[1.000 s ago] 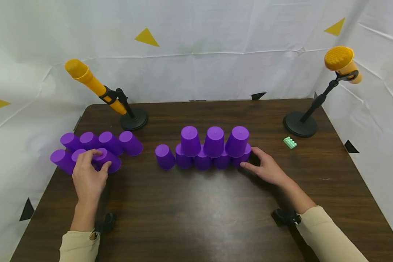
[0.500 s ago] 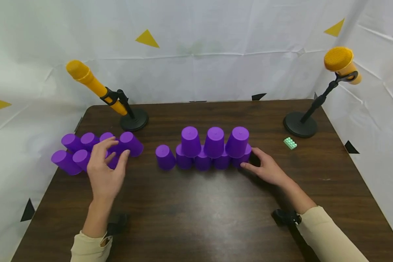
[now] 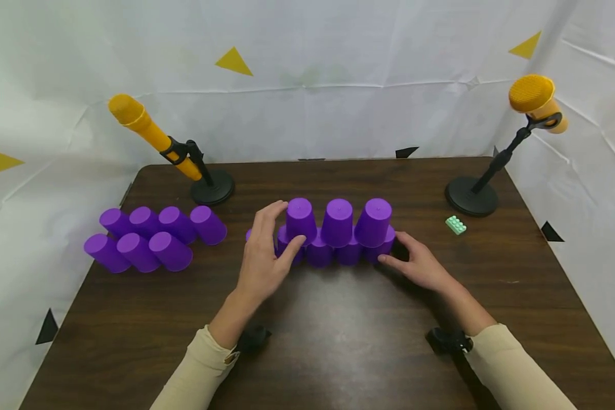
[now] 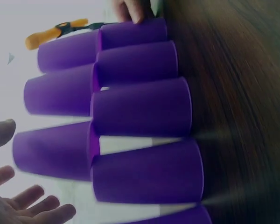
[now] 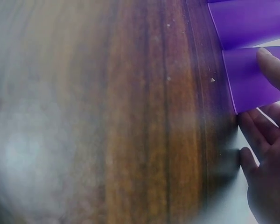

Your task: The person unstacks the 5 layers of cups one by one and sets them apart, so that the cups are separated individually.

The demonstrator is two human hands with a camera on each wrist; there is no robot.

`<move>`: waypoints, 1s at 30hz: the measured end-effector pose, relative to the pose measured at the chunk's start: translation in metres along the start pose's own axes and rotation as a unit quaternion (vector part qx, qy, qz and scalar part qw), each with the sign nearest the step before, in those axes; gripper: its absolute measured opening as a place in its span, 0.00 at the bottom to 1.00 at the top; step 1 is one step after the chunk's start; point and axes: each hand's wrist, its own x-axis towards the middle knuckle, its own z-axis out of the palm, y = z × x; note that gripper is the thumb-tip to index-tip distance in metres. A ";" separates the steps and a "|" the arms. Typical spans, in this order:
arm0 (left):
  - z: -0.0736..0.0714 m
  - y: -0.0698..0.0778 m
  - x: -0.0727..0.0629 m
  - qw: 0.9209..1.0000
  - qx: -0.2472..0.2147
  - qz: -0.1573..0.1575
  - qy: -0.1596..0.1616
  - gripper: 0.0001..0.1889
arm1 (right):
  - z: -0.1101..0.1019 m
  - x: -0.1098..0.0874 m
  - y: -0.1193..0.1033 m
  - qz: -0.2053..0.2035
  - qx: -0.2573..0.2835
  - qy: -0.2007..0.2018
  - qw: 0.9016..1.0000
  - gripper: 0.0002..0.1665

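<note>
Upside-down purple cups stand in two tiers mid-table in the head view. Three form the upper tier, including the left upper cup (image 3: 300,222), above a row of several. My left hand (image 3: 261,259) is beside that left upper cup, thumb and fingers spread; in the left wrist view a gap shows between its fingers (image 4: 35,193) and the cup. It partly hides the leftmost lower cups. With my right hand (image 3: 417,263) I hold the rightmost lower cup (image 3: 388,245); the right wrist view shows the thumb (image 5: 274,69) against its side and fingers at its edge.
Two rows of purple cups (image 3: 170,251) stand at the table's left. Behind them is a yellow microphone (image 3: 148,130) on a black stand; another microphone (image 3: 533,97) stands at back right. A small mint-green toy brick (image 3: 456,225) lies near the right stand.
My left hand has moved right from the cups at the table's left to the two-tier stack, empty. The right hand stays at the same cup.
</note>
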 end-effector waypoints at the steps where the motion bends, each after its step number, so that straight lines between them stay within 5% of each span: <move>1: 0.005 0.000 0.002 1.000 -0.001 0.000 0.000 0.32 | 0.000 0.000 0.000 0.000 0.000 0.001 1.000 0.38; 9: 0.027 0.001 0.006 1.000 -0.013 -0.009 0.019 0.26 | 0.001 -0.001 0.001 0.002 -0.003 0.003 1.000 0.38; 16: 0.023 0.001 0.007 1.000 -0.005 -0.007 0.027 0.22 | 0.001 -0.001 0.002 0.002 0.001 0.005 1.000 0.37; 22: -0.002 0.002 -0.001 0.998 -0.020 -0.014 0.063 0.21 | 0.000 -0.001 0.002 -0.002 0.003 0.006 1.000 0.38; 30: -0.063 -0.017 -0.031 0.985 -0.008 -0.070 0.157 0.22 | 0.000 -0.002 0.000 0.008 0.002 0.001 1.000 0.39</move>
